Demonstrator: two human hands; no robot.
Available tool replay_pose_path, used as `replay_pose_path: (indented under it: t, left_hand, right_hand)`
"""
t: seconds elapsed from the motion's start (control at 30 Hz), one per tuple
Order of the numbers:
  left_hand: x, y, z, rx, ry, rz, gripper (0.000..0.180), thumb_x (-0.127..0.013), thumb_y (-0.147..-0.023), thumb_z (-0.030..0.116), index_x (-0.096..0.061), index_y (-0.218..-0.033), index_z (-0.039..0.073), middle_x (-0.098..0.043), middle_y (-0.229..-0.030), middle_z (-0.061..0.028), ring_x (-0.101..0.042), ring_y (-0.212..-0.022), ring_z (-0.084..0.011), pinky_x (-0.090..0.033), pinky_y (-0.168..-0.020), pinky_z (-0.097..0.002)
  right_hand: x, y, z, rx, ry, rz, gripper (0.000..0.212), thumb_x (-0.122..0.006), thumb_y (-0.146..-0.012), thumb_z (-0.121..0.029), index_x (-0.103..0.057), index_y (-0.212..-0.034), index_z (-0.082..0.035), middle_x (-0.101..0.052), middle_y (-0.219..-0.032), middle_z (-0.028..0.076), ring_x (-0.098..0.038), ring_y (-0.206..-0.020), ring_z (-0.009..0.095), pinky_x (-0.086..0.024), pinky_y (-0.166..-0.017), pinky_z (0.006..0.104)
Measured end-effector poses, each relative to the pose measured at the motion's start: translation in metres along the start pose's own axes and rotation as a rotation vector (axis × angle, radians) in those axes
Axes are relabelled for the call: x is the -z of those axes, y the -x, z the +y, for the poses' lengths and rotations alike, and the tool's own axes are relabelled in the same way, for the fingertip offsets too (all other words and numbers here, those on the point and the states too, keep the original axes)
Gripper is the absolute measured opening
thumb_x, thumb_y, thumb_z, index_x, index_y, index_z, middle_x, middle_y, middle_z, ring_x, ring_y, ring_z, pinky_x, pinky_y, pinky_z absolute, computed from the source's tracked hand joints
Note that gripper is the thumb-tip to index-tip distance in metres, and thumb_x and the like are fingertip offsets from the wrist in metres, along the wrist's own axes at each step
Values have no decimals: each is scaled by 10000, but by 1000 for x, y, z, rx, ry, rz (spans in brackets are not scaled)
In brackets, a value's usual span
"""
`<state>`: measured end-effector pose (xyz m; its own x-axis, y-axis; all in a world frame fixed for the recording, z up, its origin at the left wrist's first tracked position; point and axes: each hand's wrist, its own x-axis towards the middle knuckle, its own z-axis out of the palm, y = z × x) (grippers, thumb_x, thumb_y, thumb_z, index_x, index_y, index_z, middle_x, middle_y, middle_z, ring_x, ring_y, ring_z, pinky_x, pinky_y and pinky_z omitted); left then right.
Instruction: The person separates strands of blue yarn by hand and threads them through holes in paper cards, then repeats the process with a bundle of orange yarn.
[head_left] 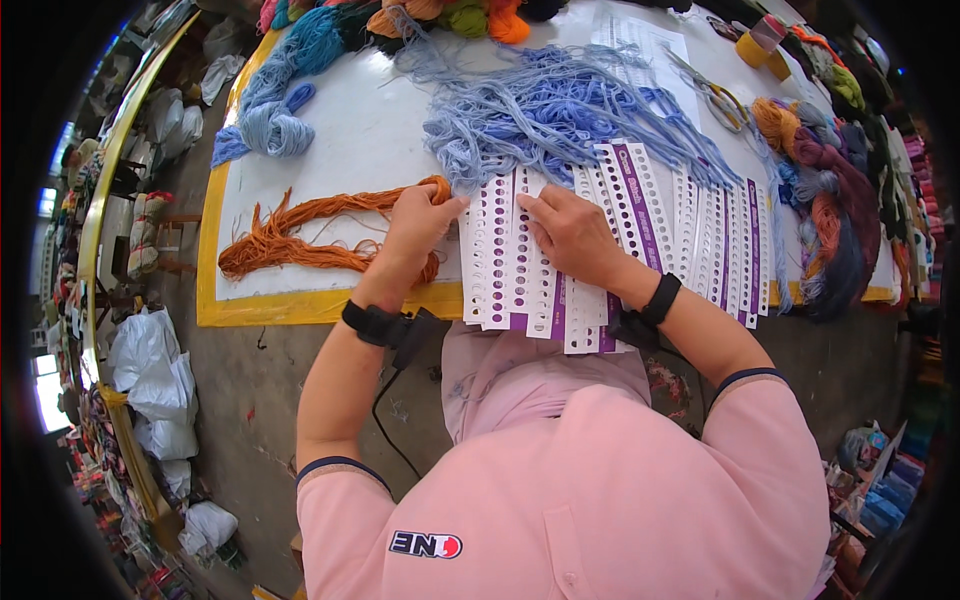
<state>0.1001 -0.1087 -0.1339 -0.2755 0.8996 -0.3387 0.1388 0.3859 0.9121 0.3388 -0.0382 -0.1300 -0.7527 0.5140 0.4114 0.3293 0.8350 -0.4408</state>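
My left hand [418, 228] is closed at the right end of a rust-orange thread skein [310, 210], with its fingers curled on the thread and its thumb stretched toward the cards. The skein lies in a long loop, its frayed end to the left. Just right of it, white and purple punched thread cards [497, 250] overlap at the table's front edge. My right hand [575, 235] bends over these cards, thumb and fingers pinched at the upper part of one. Any single strand between the fingertips is too fine to see. Beyond the cards spreads a heap of blue threads [560, 110].
Scissors [715, 95] with yellow handles lie at the far right on a printed sheet [640, 40]. Mixed skeins [825, 190] hang over the table's right side. A light-blue skein [275, 125] sits far left. Yellow tape [330, 305] edges the white table.
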Motion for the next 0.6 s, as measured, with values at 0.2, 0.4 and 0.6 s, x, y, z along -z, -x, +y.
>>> replay_pose_path:
  t: [0.2, 0.4, 0.6]
  left_hand:
    - [10, 12, 1, -22, 217, 70, 88, -665, -871, 95, -625, -836, 25, -507, -649, 57, -377, -518, -17, -273, -469, -207]
    - [29, 20, -12, -2, 261, 70, 110, -706, -856, 98, -627, -798, 47, -502, -613, 73, -369, -491, -14, -268, -458, -203]
    - [33, 24, -10, 2, 261, 51, 126, -737, -828, 114, -652, -820, 20, -548, -628, 36, -436, -521, -38, -332, -479, -206]
  right_hand:
    - [2, 2, 1, -9, -13, 46, 257, -641, -820, -64, -609, -1068, -5, -545, -839, 122, -597, -775, 303, -495, -670, 406]
    - [3, -40, -22, -2, 40, -157, 46, -574, -799, -35, -569, -844, -31, -554, -828, 117, -598, -788, 311, -487, -677, 438]
    - [-41, -98, 2, 253, -253, -275, 347, -543, -891, -54, -557, -1231, 13, -600, -1146, 207, -655, -903, 289, -531, -728, 354]
